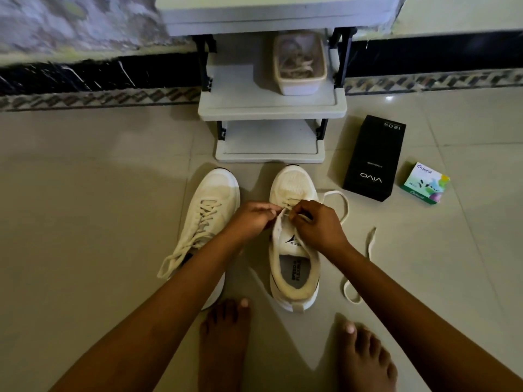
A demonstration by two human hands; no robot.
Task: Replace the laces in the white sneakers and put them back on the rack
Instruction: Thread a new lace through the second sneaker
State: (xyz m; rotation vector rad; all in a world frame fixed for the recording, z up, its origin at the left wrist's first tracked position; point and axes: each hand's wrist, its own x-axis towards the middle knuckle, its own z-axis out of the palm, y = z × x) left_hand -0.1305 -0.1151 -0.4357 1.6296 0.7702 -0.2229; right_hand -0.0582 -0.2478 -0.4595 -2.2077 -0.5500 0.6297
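Observation:
Two white sneakers stand on the tiled floor, toes toward the rack. The left sneaker (pixel 210 210) is laced, its lace ends hanging loose over its side. The right sneaker (pixel 293 250) has its tongue bare below the front eyelets. My left hand (pixel 252 217) pinches the eyelet edge on that shoe's left side. My right hand (pixel 314 222) pinches the cream lace (pixel 369 250) over the front eyelets. The rest of that lace loops out on the floor to the right.
A grey shoe rack (pixel 271 108) stands just ahead, with a pale plastic box (pixel 300 63) of laces on its middle shelf. A black carton (pixel 372 157) and a small green box (pixel 426 182) lie on the floor to the right. My bare feet (pixel 226 343) are behind the shoes.

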